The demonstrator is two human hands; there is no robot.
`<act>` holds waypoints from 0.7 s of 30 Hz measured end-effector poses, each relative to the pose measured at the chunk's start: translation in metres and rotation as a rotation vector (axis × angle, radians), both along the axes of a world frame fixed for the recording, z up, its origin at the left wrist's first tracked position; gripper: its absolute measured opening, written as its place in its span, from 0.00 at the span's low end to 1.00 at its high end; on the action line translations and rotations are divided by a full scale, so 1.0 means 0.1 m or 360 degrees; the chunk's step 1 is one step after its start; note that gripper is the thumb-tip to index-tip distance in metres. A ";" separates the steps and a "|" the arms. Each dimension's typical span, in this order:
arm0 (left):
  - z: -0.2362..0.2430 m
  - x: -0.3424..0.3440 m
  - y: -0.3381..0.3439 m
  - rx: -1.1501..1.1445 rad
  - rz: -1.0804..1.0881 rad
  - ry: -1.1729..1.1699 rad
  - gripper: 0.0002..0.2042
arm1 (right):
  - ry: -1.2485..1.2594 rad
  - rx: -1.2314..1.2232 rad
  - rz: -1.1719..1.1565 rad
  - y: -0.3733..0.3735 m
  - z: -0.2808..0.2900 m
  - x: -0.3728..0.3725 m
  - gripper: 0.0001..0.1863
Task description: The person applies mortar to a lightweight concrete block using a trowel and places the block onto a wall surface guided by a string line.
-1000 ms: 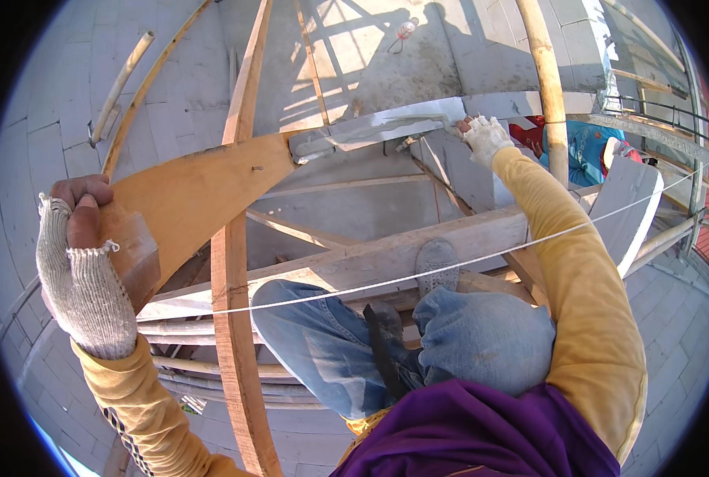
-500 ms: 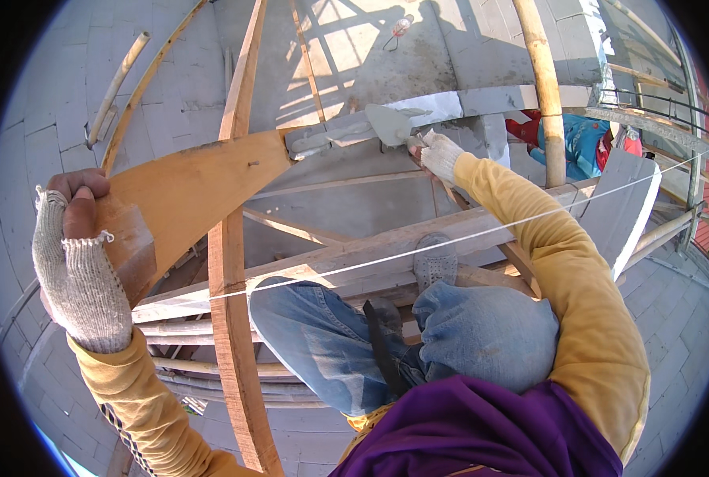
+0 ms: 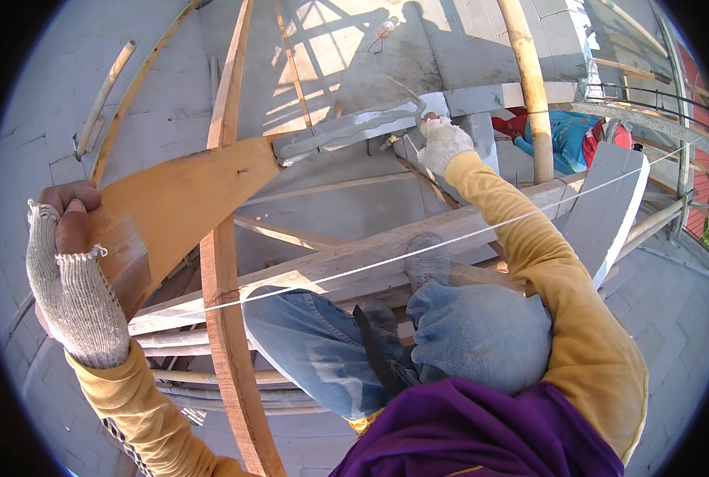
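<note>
My left hand (image 3: 72,262), in a grey fingerless knit glove, grips the near-left end of a curved orange-brown wooden board (image 3: 184,187). A small nail or screw stands on the board near its far end, which meets the top of a block wall (image 3: 386,123). My right hand (image 3: 446,143), gloved in white, is closed round the handle of a trowel (image 3: 414,95). Its blade shows nearly edge-on, tilted up above the wall top. Grey wet mortar (image 3: 331,135) lies along that top beside the board's end.
An upright timber (image 3: 223,294) crosses at left, and a bamboo pole (image 3: 529,87) stands at right. White string (image 3: 418,248) stretches over my knees. A grey panel (image 3: 605,211) leans at right. A person in blue (image 3: 565,139) is beyond the pole. Bamboo scaffolding lies below.
The trowel has turned from flat over the mortar to edge-on and raised. The mortar now spreads farther right along the wall top. My left hand keeps its grip on the board.
</note>
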State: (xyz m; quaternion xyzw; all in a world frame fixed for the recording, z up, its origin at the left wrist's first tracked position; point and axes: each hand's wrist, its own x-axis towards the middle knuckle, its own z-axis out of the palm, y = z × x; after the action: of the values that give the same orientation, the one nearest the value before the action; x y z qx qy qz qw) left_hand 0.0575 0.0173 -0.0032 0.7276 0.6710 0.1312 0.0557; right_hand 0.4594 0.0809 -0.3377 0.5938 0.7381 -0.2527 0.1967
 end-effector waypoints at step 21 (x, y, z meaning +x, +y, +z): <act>-0.08 -0.14 0.05 0.0166 -0.0248 0.0161 0.08 | -0.0138 -0.0046 -0.0393 -0.09 0.37 0.25 0.26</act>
State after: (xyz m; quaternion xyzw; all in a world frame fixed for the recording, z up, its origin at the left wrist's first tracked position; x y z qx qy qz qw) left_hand 0.0434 0.0219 -0.0113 0.7852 0.6065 0.1243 -0.0060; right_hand 0.4848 0.0719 -0.3008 0.6875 0.6465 -0.2599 0.2044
